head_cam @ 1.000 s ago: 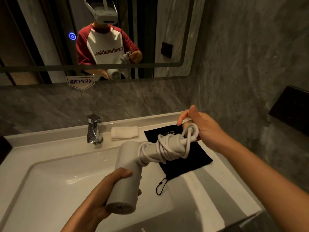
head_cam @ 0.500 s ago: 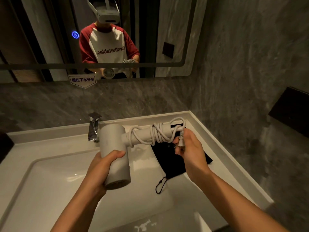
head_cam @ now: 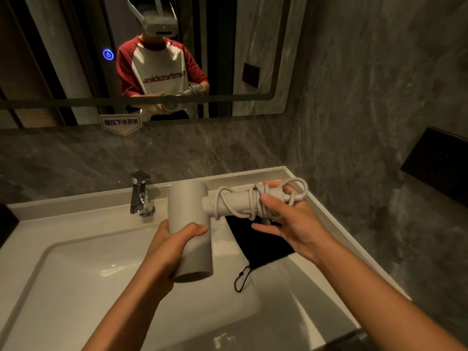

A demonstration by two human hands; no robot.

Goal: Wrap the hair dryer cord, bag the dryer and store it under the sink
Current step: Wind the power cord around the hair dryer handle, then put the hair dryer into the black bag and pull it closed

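I hold a white hair dryer (head_cam: 188,219) over the sink basin (head_cam: 83,295). My left hand (head_cam: 172,245) grips its round barrel from the left. Its handle points right, with the white cord (head_cam: 243,202) wound around it in several loops. My right hand (head_cam: 291,219) is closed around the end of the handle and the cord coils; one loop sticks out past my fingers. A black drawstring bag (head_cam: 258,243) lies flat on the counter under the handle, its string hanging toward the basin.
A chrome faucet (head_cam: 140,196) stands at the back of the sink. The grey marble wall is close on the right, with a dark box (head_cam: 438,163) mounted on it. The mirror (head_cam: 157,59) above reflects me. The counter's front edge is near the bottom right.
The dryer has been raised and levelled out above the basin. My right hand went from pulling the cord's loose end round the handle to clasping the wound coils.
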